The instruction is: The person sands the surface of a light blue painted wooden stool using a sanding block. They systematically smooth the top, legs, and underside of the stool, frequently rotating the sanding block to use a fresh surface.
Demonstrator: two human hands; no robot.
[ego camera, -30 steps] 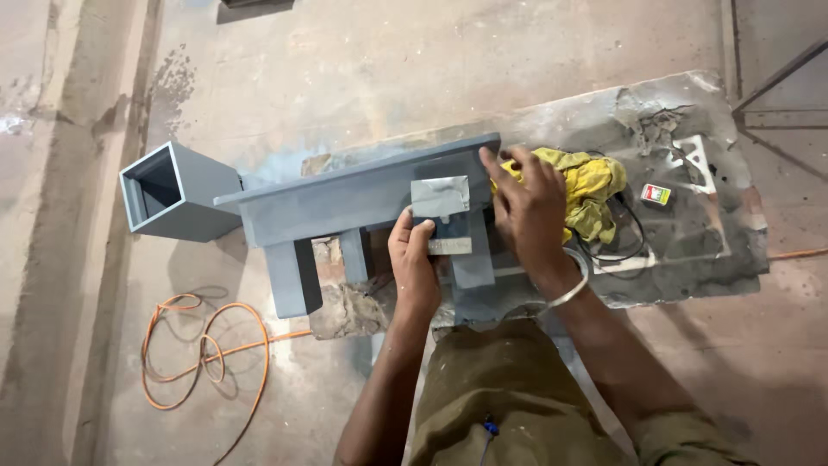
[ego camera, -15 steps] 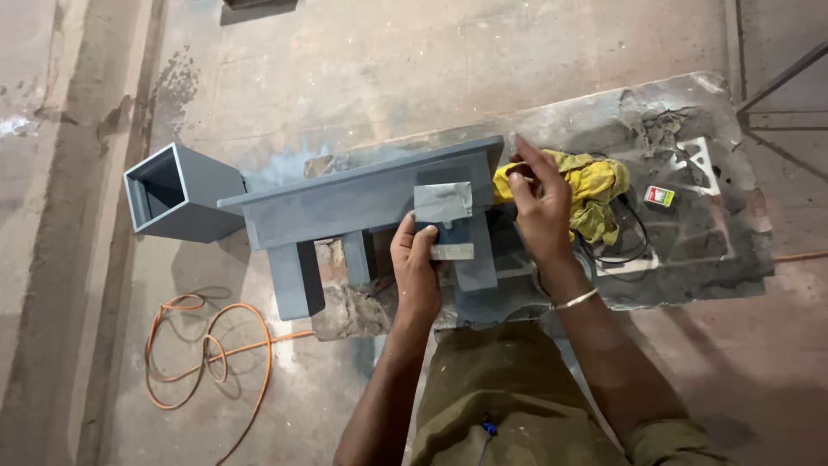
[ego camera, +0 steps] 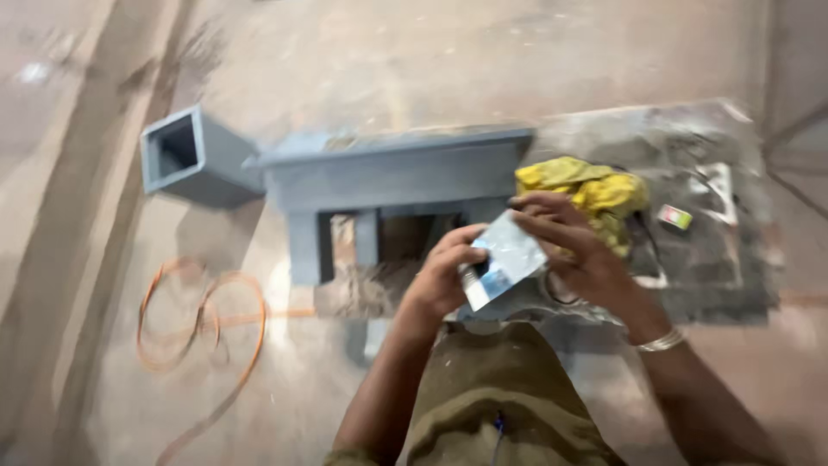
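Both my hands hold a small flat grey metal plate (ego camera: 506,258), lifted and tilted in front of me. My left hand (ego camera: 444,280) grips its lower left edge, and my right hand (ego camera: 573,246) holds its upper right side; a metal bangle sits on that wrist. Beyond the plate lies a grey painted steel frame (ego camera: 392,177) with legs, ending on the left in an open square tube (ego camera: 185,155). A yellow rag (ego camera: 586,194) lies just behind my right hand. The picture is blurred by motion.
The frame rests on a concrete floor. A dark stained sheet (ego camera: 716,259) lies under the right side, with a small coloured box (ego camera: 674,217) on it. An orange cable (ego camera: 203,319) coils on the floor at the left.
The grey plate has come up off the frame into both hands and is now tilted toward me. The view has moved closer and shifted.
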